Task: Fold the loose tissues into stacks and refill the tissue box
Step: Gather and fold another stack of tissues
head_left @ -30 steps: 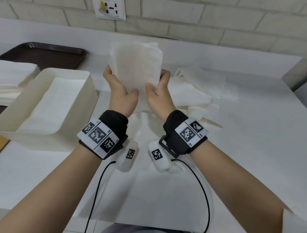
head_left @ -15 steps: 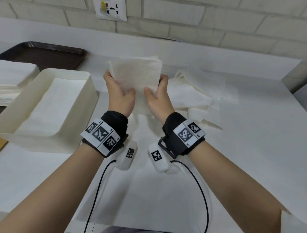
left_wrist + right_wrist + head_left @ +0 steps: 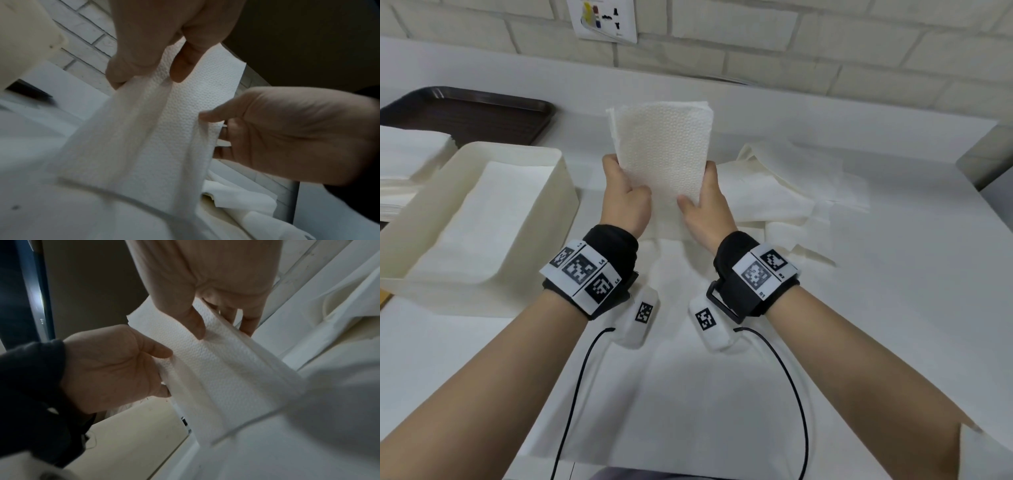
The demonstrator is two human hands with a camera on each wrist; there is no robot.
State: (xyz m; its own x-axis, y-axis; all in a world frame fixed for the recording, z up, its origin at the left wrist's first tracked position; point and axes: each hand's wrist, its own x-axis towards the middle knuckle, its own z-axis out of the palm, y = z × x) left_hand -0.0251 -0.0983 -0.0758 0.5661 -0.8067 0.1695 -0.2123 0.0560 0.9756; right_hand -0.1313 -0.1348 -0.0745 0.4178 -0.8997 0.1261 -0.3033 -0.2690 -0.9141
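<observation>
I hold a folded stack of white embossed tissues (image 3: 664, 150) upright over the table's middle. My left hand (image 3: 625, 195) grips its left edge and my right hand (image 3: 705, 205) grips its right edge, thumbs on the near face. In the left wrist view the left hand (image 3: 144, 48) pinches the tissue stack (image 3: 185, 113) opposite the right hand (image 3: 287, 138). The right wrist view shows the right hand (image 3: 205, 280), the left hand (image 3: 107, 369) and the tissue stack (image 3: 216, 361) between them. The stack's lower edge is blurred near the table. The cream tissue box (image 3: 465, 294) stands open at left with flat tissues inside.
Loose crumpled tissues (image 3: 784, 185) lie right of my hands. A dark brown tray (image 3: 482, 116) sits at the back left, and another pile of tissues (image 3: 410, 150) lies at the far left. A brick wall with a socket (image 3: 606, 20) is behind.
The stack slid down between my hands half a second ago and now stands a little higher again. Both hands keep their grip on its sides.
</observation>
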